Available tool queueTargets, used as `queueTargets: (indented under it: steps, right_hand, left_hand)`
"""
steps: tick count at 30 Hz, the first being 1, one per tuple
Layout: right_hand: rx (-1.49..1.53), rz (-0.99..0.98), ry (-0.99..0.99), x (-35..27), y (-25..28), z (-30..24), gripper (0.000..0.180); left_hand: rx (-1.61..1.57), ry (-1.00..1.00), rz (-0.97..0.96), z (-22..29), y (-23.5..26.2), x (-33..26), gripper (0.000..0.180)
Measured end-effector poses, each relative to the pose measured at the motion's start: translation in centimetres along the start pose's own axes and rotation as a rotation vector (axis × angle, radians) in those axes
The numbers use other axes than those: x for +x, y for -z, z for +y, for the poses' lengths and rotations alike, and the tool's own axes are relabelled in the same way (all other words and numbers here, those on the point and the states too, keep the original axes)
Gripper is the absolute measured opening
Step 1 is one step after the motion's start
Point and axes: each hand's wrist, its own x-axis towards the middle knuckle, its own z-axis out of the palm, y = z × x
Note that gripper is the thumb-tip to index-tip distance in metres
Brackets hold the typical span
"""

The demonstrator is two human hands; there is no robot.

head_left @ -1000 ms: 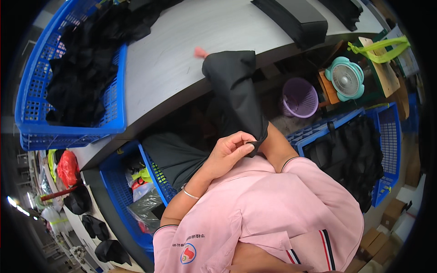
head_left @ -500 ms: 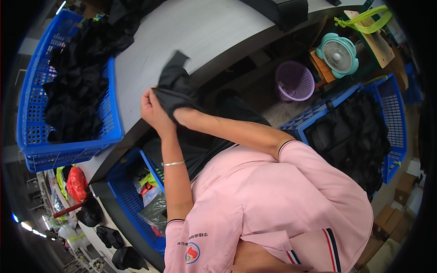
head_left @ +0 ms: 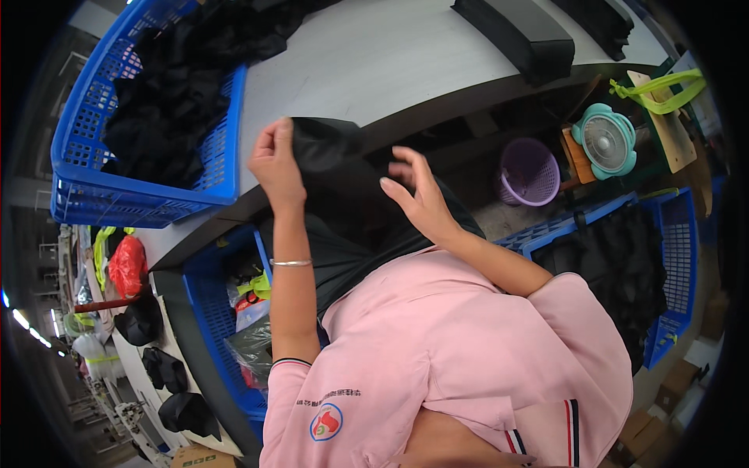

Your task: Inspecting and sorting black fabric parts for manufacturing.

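My left hand (head_left: 278,162) is raised at the edge of the grey table, its thumb and fingers pinching one corner of a black fabric piece (head_left: 326,143). The fabric hangs out to the right, over the gap beside the table, and its lower part blends into the dark behind. To the right of it, my right hand (head_left: 421,195) is held in the air with thumb and fingers apart, slightly blurred and touching nothing.
A blue basket (head_left: 144,204) heaped with black fabric stands left on the grey table (head_left: 374,58). Stacked black pieces (head_left: 519,39) lie at the far right. Another blue basket (head_left: 679,261) of black fabric, a purple bin (head_left: 530,173) and a teal fan (head_left: 606,140) stand to the right.
My right hand has come away from the black fabric and moved right, its fingers now spread. My left hand keeps its pinch, and the fabric hangs more spread out. The whole view has shifted.
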Motion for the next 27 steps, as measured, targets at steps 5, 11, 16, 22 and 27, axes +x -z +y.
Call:
queueTargets:
  steps: [5,11,16,22,27]
  right_hand:
    - [-0.385,0.299,0.425,4.6,-1.7,-3.3,0.051]
    - [0.516,-0.318,-0.429,5.6,-1.5,-2.4,0.009]
    - [0.929,-0.646,-0.649,3.8,-2.6,-4.7,0.025]
    - [0.469,-0.432,-0.23,8.4,-2.2,-0.6,0.031]
    - [0.304,-0.611,-0.227,5.4,-6.2,4.8,0.032]
  left_hand:
    - [0.201,-0.087,-0.247,5.2,-2.2,-6.1,0.007]
    - [0.074,-0.028,-0.032,4.0,2.3,-5.0,0.009]
    - [-0.276,0.274,-0.127,0.5,5.4,-3.8,0.019]
    - [-0.683,1.04,-0.418,0.8,3.0,-8.6,0.033]
    - [-0.449,0.814,-0.83,0.2,1.2,-11.2,0.036]
